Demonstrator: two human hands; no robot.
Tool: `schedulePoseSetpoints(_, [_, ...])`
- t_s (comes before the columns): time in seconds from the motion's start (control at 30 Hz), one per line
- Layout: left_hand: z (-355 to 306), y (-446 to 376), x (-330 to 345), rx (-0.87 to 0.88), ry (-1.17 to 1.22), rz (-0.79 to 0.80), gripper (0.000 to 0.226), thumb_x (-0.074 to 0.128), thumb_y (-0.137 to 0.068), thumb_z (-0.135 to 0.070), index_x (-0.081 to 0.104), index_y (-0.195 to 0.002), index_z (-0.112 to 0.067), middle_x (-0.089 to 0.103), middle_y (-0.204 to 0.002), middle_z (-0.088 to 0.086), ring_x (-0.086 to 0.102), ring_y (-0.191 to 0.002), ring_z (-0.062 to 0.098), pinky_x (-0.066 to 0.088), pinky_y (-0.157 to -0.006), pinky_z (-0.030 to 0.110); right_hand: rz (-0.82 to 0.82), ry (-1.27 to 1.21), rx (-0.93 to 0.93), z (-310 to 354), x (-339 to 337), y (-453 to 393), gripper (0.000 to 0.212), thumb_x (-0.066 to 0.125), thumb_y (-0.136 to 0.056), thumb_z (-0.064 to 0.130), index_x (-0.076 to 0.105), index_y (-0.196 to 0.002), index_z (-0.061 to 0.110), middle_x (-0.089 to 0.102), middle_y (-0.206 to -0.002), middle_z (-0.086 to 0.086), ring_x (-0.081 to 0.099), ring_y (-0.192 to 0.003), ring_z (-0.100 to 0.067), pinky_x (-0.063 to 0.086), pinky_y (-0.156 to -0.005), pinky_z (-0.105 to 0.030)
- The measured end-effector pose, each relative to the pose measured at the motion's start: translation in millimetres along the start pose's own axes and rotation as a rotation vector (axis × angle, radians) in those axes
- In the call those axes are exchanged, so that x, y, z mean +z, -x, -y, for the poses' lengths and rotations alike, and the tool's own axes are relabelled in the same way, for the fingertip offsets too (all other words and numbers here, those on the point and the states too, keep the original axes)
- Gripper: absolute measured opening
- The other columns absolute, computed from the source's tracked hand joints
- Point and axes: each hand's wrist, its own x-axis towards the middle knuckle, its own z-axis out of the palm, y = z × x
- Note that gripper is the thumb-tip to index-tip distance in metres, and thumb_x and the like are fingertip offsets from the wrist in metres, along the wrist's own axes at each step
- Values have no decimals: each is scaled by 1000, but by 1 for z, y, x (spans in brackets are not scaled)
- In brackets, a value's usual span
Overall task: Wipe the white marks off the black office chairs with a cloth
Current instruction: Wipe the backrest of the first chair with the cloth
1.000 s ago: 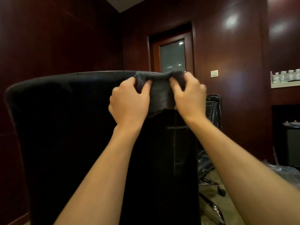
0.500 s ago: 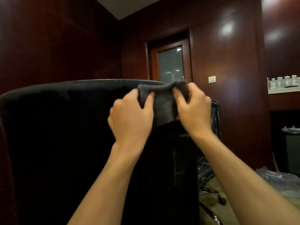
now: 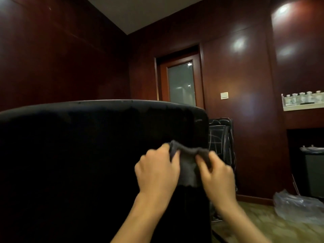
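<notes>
Both hands up in front of the black chair back (image 3: 78, 155). Left hand (image 3: 157, 170) and right hand (image 3: 217, 174) each pinch a top corner of a dark grey cloth (image 3: 188, 167), thumbs on the near side, fingers curled over the upper edge. The cloth sags slightly between the two hands and hangs down below them, its lower edge just under the knuckles. Hands are a bit motion-blurred. Whether the cloth is pressed on the chair back or held just off it, cannot tell.

The chair back fills everything left of the left hand and rises above both hands; its curved top edge sits well above the cloth. Faint pale smudges show along that top edge, above and left of the hands.

Just right of the right hand, behind the near chair, a second black chair (image 3: 220, 137) carries white scribbled lines all over its back. Farther right and lower, a crumpled clear plastic bag (image 3: 298, 206) lies on the floor. Above the hands, a door with a frosted glass pane (image 3: 181, 83), and a wall switch (image 3: 224, 95) right of it.
</notes>
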Motion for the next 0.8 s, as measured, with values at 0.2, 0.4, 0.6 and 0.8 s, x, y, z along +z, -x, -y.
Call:
schedulePoseSetpoints(0.2, [-41,-42,-23,53,176,-204,35,47,-100,-50,64,-110,-22,68,-105,9,64,-100,36,42,-73,37,45,-408,-13,38,-37,-104,18,60,-96,39,68,-91,24,68,-104,-4,64,-101,-18,52,-80,-33])
schedulePoseSetpoints(0.4, [-30,-45,-26,62,181,-264,33,48,-100,-50,64,-102,-21,68,-96,2,66,-93,30,36,-67,33,53,-431,-26,42,-24,-101,17,61,-97,35,68,-94,20,70,-90,2,66,-86,-9,54,-72,-30])
schedulePoseSetpoints(0.6, [-14,-39,-43,28,242,-354,35,55,-94,-57,66,-89,-24,68,-90,2,65,-92,32,35,-69,33,-49,-377,-114,60,-23,-82,28,62,-95,41,57,-81,17,61,-82,-4,59,-74,-16,45,-63,-29])
schedulePoseSetpoints(0.8, [17,-30,-52,-72,321,-386,45,62,-83,-69,73,-97,-28,65,-83,-7,64,-87,22,39,-68,31,-120,-285,-272,98,-6,-59,29,67,-90,42,52,-81,19,49,-87,7,47,-69,0,39,-63,-16])
